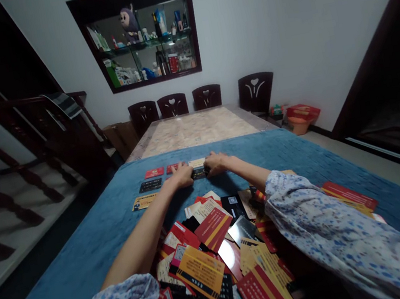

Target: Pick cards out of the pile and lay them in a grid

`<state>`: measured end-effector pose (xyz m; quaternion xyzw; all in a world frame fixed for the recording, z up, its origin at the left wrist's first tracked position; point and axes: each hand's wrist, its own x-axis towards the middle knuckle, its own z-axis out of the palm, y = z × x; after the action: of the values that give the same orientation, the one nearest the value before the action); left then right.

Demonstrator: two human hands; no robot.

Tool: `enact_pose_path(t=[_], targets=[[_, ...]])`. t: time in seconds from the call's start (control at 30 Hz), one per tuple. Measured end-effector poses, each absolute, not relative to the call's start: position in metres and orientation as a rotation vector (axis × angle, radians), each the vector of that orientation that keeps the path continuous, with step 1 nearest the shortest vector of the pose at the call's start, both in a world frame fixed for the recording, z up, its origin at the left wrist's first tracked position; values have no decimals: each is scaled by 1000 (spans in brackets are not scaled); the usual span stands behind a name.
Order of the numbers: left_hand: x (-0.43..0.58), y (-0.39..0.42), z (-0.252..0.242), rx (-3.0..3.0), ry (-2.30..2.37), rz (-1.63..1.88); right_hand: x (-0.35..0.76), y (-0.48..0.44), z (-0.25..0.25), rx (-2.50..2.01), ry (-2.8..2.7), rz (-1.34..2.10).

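At the far side of the blue cloth, a black card lies between my two hands. My left hand has its fingers closed at the card's left end. On the right end, the fingers of my right hand are bent and closed. Just beyond is a cream card. To the left are a red card, another red card partly behind my left hand, a black card and a yellow card. Nearer me, under my forearms, spreads a loose heap of cards.
Blue cloth covers the near part of the table, with a patterned tabletop beyond it. Several dark chairs stand at the far end. More red cards lie beyond my right sleeve. A wooden railing runs at left.
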<state>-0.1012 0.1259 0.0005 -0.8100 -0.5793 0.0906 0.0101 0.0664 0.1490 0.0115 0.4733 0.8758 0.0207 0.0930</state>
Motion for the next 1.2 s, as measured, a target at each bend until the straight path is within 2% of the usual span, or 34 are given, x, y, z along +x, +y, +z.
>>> enact_pose_path(t=[0.47, 1.2], targets=[[-100, 117, -1, -2457, -1603, 169, 75, 141, 22, 1369, 2617, 115], [-64, 57, 16, -2557, -1554, -88, 176, 75, 34, 1492, 2799, 194]])
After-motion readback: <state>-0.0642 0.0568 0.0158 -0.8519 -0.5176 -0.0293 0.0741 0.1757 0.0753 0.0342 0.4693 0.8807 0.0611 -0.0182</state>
